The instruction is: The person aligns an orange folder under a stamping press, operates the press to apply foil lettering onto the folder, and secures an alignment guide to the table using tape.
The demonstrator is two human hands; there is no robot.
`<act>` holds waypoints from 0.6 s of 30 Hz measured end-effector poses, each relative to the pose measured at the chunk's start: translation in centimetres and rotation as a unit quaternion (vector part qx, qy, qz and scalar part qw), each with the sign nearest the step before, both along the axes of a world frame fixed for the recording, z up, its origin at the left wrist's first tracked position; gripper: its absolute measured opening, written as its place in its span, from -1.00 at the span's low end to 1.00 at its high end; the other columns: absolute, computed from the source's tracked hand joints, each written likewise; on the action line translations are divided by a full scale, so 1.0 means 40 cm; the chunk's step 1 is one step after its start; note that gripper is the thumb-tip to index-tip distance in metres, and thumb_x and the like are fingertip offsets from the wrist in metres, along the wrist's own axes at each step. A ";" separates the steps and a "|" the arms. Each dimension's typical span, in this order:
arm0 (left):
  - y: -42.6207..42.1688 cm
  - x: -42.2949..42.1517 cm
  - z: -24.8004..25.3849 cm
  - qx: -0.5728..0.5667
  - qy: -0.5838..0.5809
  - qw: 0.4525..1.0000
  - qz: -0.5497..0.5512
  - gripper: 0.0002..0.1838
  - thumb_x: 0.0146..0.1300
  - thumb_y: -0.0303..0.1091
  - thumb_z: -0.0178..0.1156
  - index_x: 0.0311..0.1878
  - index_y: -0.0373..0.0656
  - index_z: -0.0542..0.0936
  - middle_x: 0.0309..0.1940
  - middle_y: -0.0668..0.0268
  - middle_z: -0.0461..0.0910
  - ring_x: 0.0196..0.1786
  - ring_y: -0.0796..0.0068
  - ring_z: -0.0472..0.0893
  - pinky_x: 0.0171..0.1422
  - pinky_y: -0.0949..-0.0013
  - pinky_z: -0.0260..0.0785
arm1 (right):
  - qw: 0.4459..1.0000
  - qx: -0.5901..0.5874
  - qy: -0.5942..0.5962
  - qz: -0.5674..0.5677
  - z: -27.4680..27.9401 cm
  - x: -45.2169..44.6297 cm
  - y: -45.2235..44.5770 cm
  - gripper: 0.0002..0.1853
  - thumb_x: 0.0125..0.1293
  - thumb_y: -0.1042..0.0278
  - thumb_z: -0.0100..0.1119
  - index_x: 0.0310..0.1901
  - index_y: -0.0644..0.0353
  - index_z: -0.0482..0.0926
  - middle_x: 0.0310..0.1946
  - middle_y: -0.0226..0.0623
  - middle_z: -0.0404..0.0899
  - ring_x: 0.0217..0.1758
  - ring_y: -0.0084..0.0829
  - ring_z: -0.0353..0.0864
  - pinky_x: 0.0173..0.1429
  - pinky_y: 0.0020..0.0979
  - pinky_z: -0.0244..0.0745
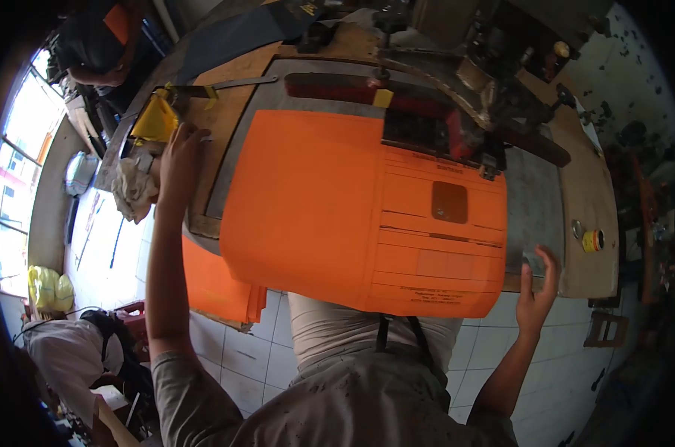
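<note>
The biggest thing is the wooden work table (592, 190), which bends from 10 o'clock over the top to 3 o'clock. A flat grey plate (535, 190) lies on it. The orange printed sheet (300, 201) is in the middle. Its left half is plain. Its right half has black lines, small words and a dark box with round corners. Its top part lies on the plate, and its bottom edge sticks out past the table, over the person's lap.

At 1 o'clock is a dark metal machine (479, 89) with long arms and some red parts, just beside the top of the sheet. At 8 o'clock a co-worker (73, 357) in a pale shirt bends down. Another co-worker (102, 45) in dark clothes is at 10 o'clock. A dark blue cloth (240, 37) lies at 11 o'clock. More orange sheets (214, 279) sit in a pile at 8 o'clock, lower than the big one.

The left hand (182, 149) is at 10 o'clock. Its fingers are a bit bent, but I cannot tell if they hold anything. The crumpled rag (134, 186) is near it at 9 o'clock, and the yellow cloth (155, 119) is just beside it at 10 o'clock.

The right hand (538, 279) is between 3 and 4 o'clock, apart from the sheet. Its thumb and pointing finger stand apart in a curve. A pale grey patch shows between them; I cannot tell what it is.

The smallest is a little yellow tin (593, 241) at 3 o'clock.
</note>
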State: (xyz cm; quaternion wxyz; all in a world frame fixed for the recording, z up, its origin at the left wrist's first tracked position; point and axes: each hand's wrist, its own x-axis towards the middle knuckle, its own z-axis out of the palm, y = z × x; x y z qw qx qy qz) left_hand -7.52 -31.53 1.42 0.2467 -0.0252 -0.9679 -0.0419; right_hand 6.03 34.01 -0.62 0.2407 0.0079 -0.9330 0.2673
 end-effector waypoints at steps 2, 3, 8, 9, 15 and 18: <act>-0.031 -0.032 -0.017 -0.119 -0.051 0.990 0.057 -0.76 0.43 -0.48 0.24 0.09 -0.12 0.78 0.13 0.20 0.66 0.27 0.13 0.64 0.38 0.07 0.49 | 1.000 0.015 -0.022 0.008 0.027 -0.034 0.012 -0.64 0.60 0.27 0.29 0.30 0.22 0.60 0.32 -0.16 0.62 0.49 -0.13 0.55 0.57 -0.08 0.39; -0.026 -0.044 -0.018 -0.128 -0.045 0.988 0.070 -0.75 0.43 -0.48 0.24 0.09 -0.12 0.78 0.14 0.21 0.66 0.28 0.14 0.63 0.39 0.07 0.48 | 0.999 0.021 -0.033 0.012 0.039 -0.055 0.017 -0.63 0.60 0.24 0.30 0.31 0.21 0.61 0.32 -0.17 0.63 0.50 -0.15 0.55 0.59 -0.11 0.38; 0.000 -0.053 -0.014 -0.113 0.045 0.992 0.045 -0.78 0.40 -0.47 0.25 0.00 -0.15 0.82 0.18 0.24 0.65 0.28 0.16 0.62 0.40 0.07 0.46 | 0.996 0.031 -0.072 0.038 0.080 -0.194 0.023 -0.66 0.55 0.20 0.36 0.19 0.24 0.67 0.24 -0.11 0.63 0.38 -0.09 0.61 0.47 -0.12 0.48; 0.005 -0.060 -0.005 -0.096 0.056 0.993 0.033 -0.79 0.39 -0.47 0.26 -0.02 -0.16 0.82 0.17 0.24 0.66 0.27 0.16 0.62 0.40 0.06 0.46 | 0.996 0.034 -0.076 0.045 0.082 -0.229 0.025 -0.66 0.55 0.19 0.37 0.17 0.25 0.68 0.24 -0.10 0.63 0.36 -0.09 0.62 0.46 -0.12 0.49; -0.062 -0.120 -0.029 -0.007 0.025 0.999 0.027 -0.83 0.38 -0.46 0.29 -0.05 -0.21 0.79 -0.04 0.16 0.71 0.15 0.05 0.68 0.24 0.05 0.53 | 0.991 0.018 -0.113 0.075 0.032 -0.418 0.034 -0.63 0.52 0.15 0.40 0.13 0.27 0.74 0.05 -0.12 0.71 0.03 -0.18 0.73 0.20 -0.17 0.62; -0.092 -0.135 -0.032 0.086 0.008 0.996 0.018 -0.86 0.38 -0.47 0.30 -0.07 -0.25 0.76 -0.09 0.11 0.70 0.06 -0.02 0.71 0.15 0.03 0.54 | 0.988 0.025 -0.136 0.067 0.020 -0.451 0.004 -0.61 0.49 0.11 0.42 0.11 0.28 0.75 -0.04 -0.13 0.72 -0.07 -0.20 0.73 0.12 -0.18 0.64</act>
